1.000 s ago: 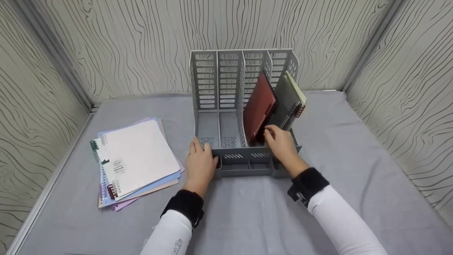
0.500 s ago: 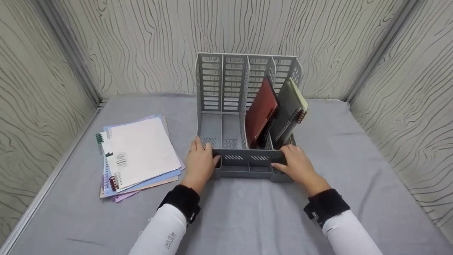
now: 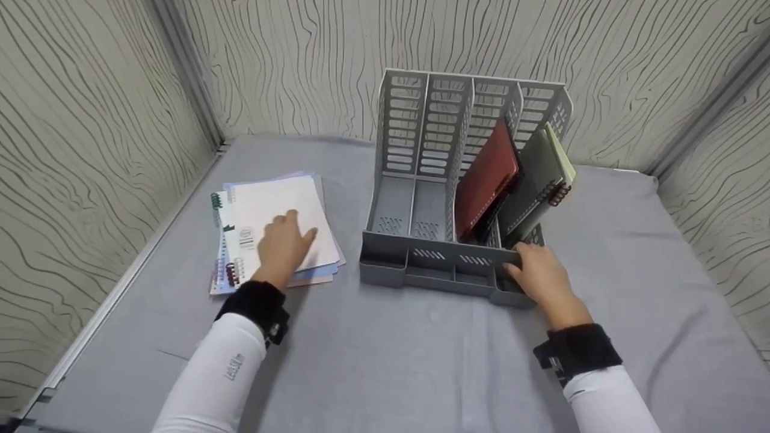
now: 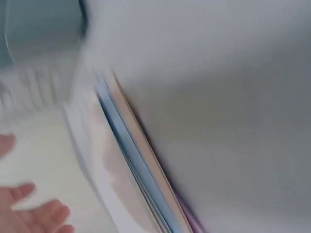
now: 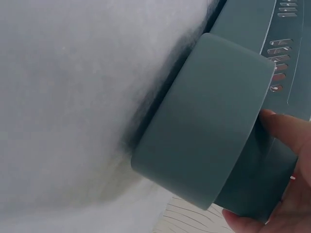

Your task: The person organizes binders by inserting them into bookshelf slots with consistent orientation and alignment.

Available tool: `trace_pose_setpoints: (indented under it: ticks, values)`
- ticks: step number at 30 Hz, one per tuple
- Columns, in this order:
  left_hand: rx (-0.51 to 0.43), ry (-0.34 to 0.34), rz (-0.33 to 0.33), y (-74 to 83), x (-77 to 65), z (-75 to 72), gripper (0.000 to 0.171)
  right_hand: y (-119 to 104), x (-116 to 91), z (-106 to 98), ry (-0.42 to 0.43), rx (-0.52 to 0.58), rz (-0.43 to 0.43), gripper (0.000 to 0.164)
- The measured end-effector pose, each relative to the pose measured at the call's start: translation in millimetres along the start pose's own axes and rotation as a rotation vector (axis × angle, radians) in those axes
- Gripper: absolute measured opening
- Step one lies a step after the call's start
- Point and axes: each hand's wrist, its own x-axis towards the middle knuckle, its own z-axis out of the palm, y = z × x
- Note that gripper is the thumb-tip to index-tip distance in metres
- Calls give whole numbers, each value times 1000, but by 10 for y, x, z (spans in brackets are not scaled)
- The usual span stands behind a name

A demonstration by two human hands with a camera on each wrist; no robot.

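My left hand is over the stack of spiral notebooks, its fingers spread and holding nothing. On top of the stack lies a white notebook; blue, tan and purple ones stick out below. In the left wrist view the fingers are spread apart, and the edge of a blue notebook shows in the pile. My right hand grips the front right corner of the grey desk file organizer, thumb on the inner side of its wall. In the right wrist view the thumb presses the front wall.
A red notebook leans in the organizer's third slot. Dark grey and pale green notebooks stand in the rightmost one. Grey cloth covers the table, and patterned panels enclose it at the back and sides.
My right hand has gone from beside the red notebook to the organizer's front corner. My left hand has left the organizer's left corner and moved left over the notebook stack. The head view has shifted.
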Motion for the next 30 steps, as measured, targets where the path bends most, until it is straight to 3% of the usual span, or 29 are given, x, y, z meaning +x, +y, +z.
trace_pose_setpoints:
  ticks: [3, 5, 8, 11, 15, 22, 25, 30]
  values:
    - [114, -48, -153, -252, 45, -126, 64, 28, -46, -22, -9, 0, 20, 32]
    - [173, -105, -214, -369, 51, -177, 70, 38, -78, -26, -15, -1, 32, 33]
    - [203, -192, -252, -452, 35, -210, 79, 44, -122, -24, -18, -1, 50, 33]
    - [208, -225, -260, -457, 13, -219, 82, 39, -141, -27, -22, -2, 60, 34]
    - [146, -207, -285, -433, -8, -278, 83, 23, -118, -45, -8, -4, 69, 35]
    - [-187, -183, -373, -588, -122, -357, 90, -40, -59, -19, -14, -14, 60, 35]
    - [-237, -193, -393, -686, -114, -351, 86, -66, -35, -4, -29, -21, 58, 34]
    - [-232, -182, -395, -720, -50, -293, 75, -61, -46, -26, -30, -14, 81, 35]
